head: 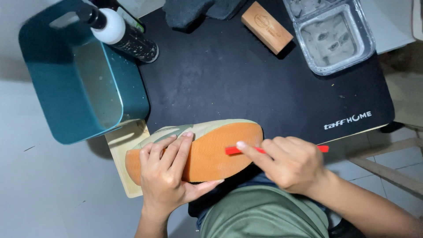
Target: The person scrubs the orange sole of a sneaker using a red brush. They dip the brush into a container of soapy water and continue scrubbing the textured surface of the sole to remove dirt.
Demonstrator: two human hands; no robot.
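Note:
A sneaker [220,150] with an orange gum sole lies on its side, sole facing me, at the near edge of the black mat [246,88]. My left hand [169,172] grips it around the middle, fingers over the sole and thumb under it. My right hand [288,163] holds a thin red tool [233,150], its tip touching the toe end of the sole. The tool's far end sticks out past my knuckles.
A teal tub [66,79] holding water stands at the left, with a black bottle with a white cap [123,33] beside it. A wooden brush block [266,27], dark cloth [194,11] and clear plastic containers [335,37] sit at the mat's far side. Tiled floor [53,198] lies around.

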